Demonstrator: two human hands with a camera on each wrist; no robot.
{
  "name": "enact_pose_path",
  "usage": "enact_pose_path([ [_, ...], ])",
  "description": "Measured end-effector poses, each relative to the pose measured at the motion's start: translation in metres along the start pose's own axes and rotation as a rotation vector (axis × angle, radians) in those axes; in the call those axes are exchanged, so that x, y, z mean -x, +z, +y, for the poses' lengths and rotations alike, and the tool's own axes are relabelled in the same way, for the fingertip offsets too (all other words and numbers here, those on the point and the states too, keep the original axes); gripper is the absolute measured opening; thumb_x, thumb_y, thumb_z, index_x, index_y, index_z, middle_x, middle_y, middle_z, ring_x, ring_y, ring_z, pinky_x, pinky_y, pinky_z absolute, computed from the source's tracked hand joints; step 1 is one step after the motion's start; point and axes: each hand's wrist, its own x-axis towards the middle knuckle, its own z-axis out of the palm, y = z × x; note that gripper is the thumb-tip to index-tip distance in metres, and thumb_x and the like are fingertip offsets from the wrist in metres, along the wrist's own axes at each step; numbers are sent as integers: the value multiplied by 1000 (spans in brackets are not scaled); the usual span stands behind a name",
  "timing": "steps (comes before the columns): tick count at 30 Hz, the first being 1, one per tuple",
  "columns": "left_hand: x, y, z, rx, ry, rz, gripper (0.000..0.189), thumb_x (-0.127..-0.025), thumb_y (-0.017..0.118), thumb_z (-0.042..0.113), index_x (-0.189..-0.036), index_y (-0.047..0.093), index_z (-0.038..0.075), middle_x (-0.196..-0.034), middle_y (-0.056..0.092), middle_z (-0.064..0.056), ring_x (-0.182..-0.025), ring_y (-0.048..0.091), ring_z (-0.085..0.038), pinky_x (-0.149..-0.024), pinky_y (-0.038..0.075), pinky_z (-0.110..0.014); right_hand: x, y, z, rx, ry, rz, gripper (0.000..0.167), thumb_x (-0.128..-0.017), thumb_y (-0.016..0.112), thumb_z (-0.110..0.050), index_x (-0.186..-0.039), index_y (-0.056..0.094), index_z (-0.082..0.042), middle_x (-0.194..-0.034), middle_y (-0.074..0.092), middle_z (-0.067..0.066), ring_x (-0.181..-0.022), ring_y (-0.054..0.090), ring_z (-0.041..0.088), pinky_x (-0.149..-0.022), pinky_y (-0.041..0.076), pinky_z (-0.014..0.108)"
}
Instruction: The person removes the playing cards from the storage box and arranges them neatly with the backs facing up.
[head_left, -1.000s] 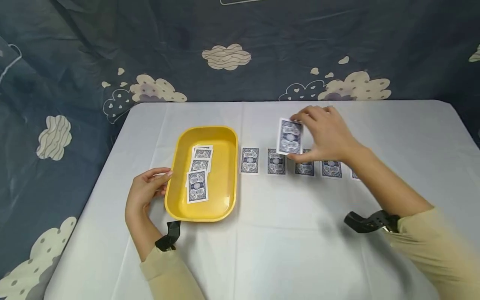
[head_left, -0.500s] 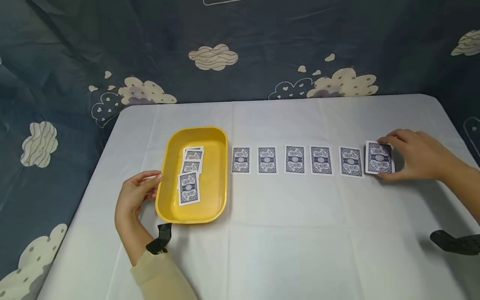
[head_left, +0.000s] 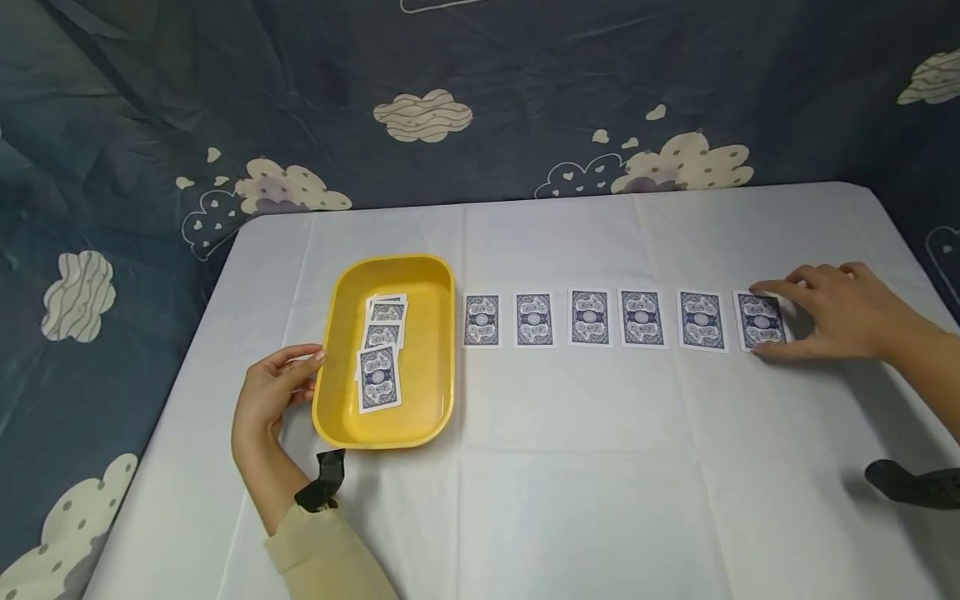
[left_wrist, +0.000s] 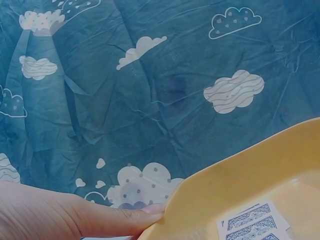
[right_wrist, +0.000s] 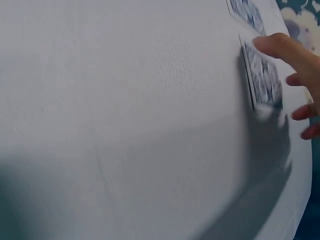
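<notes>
A yellow tray [head_left: 430, 400] stands left of centre in the head view, with several overlapping face-down playing cards [head_left: 378, 379] in it. My left hand [head_left: 272, 396] pinches the tray's left rim between thumb and fingers. At the far right lies the last playing card [head_left: 761, 321] of a row, its blue back up. My right hand [head_left: 840, 317] is spread around this card, its thumb at the near edge and a finger at the far edge. In the right wrist view the thumb [right_wrist: 270, 46] seems just above the card [right_wrist: 262, 80], with other fingers apart from it.
Several face-down cards [head_left: 589, 318] form a spaced row from the tray's right side to my right hand. The white tablecloth [head_left: 585, 500] covers the table, and a dark cloud-patterned curtain [head_left: 510, 92] hangs behind and to the left.
My right hand has carried a playing card rightward to the row's end and lowered it onto the table, where its fingers have loosened. The left hand stays at the tray.
</notes>
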Motion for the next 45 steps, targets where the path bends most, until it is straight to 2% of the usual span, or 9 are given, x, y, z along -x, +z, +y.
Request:
enact_pose_path([
  [4,1,0,-1,-2,-4,19,34,-79,73,30,-105,63,11,-63,62,8,-48,52,-6,-51,50,-17,-8,-15,-18,43,40,33,91,-53,65,-76,-121,55,-16,-110,52,23,-98,47,50,-85,30,70],
  [9,1,-1,-1,29,9,-8,35,-79,73,29,-105,62,10,-63,62,7,-48,51,-5,-50,49,-17,-27,-37,-52,55,18,94,95,-56,63,-78,-125,51,-14,-116,50,23,-99,47,51,-84,33,68],
  [16,-1,0,-2,27,25,0,35,-78,74,29,-106,64,9,-65,64,7,-48,53,-6,-50,50,-18,-71,-63,-131,-51,-117,245,93,-58,63,-76,-129,49,-16,-118,53,18,-97,51,43,-79,41,59],
  [20,-3,0,-4,8,24,-4,43,-80,72,30,-113,60,5,-66,63,8,-49,52,-6,-51,49,-17,-93,-76,-187,-118,-216,253,93,-59,60,-78,-130,48,-19,-117,53,13,-99,53,38,-80,43,55],
  [28,-13,-5,-14,33,5,2,48,-72,78,38,-109,64,11,-69,65,6,-50,53,-6,-52,50,-18,-113,-85,-280,-173,-409,352,93,-62,48,-85,-126,54,-17,-113,54,9,-97,52,33,-86,42,50],
  [32,-13,-5,-11,19,42,-15,44,-76,75,33,-109,63,7,-64,63,7,-49,52,-5,-51,50,-18,-116,-85,-319,-196,-457,391,92,-63,45,-85,-124,54,-17,-113,53,10,-102,48,31,-90,38,48],
  [35,-8,-3,-5,17,70,-43,36,-82,70,25,-110,60,4,-61,60,7,-48,51,-5,-50,48,-17,-117,-84,-346,-201,-493,390,89,-65,44,-85,-123,54,-19,-114,52,9,-105,45,30,-91,35,47],
  [39,-7,-3,-1,40,65,-54,28,-83,69,23,-105,61,7,-59,60,8,-47,50,-4,-48,47,-16,-119,-84,-382,-169,-556,335,87,-66,44,-84,-123,53,-18,-113,51,7,-107,43,28,-92,33,45],
  [45,-6,-4,-4,56,77,-61,24,-84,69,22,-102,61,8,-60,61,9,-46,51,-4,-48,48,-16,-127,-79,-425,-122,-547,152,93,-64,51,-83,-124,53,-12,-119,51,10,-112,41,27,-98,31,45],
])
